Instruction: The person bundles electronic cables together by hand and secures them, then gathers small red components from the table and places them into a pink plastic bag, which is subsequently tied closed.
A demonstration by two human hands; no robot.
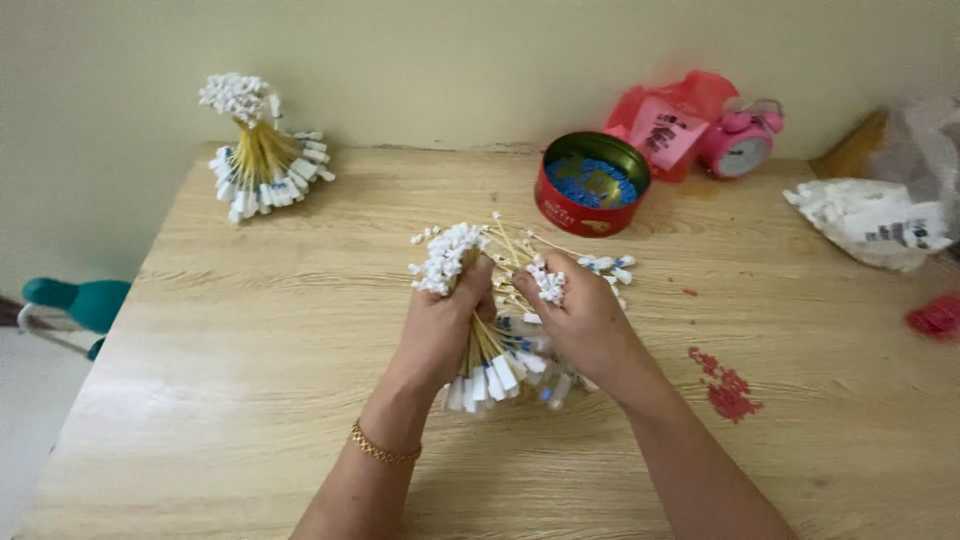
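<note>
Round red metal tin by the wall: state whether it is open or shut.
Open: the round red metal tin has no lid on, and blue pieces show inside.

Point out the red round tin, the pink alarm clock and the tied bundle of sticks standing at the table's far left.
red round tin [570, 212]: head view, front of its red wall.
pink alarm clock [741, 155]: head view, its dial.
tied bundle of sticks [262, 155]: head view, its yellow stems.

Sticks in the bunch [478, 350] were yellowish w/ white tips & white tags, some marked blue. The tied bundle [262, 150] matched: white ends, yellow stems. Round tin [590, 185] was red outside, green inside, w/ blue bits. Clock [741, 140] pink; bag [668, 118] red. Tabletop [250, 340] pale wood grain. Bracelet [383, 447] gold. Scattered bits [725, 385] red.
</note>
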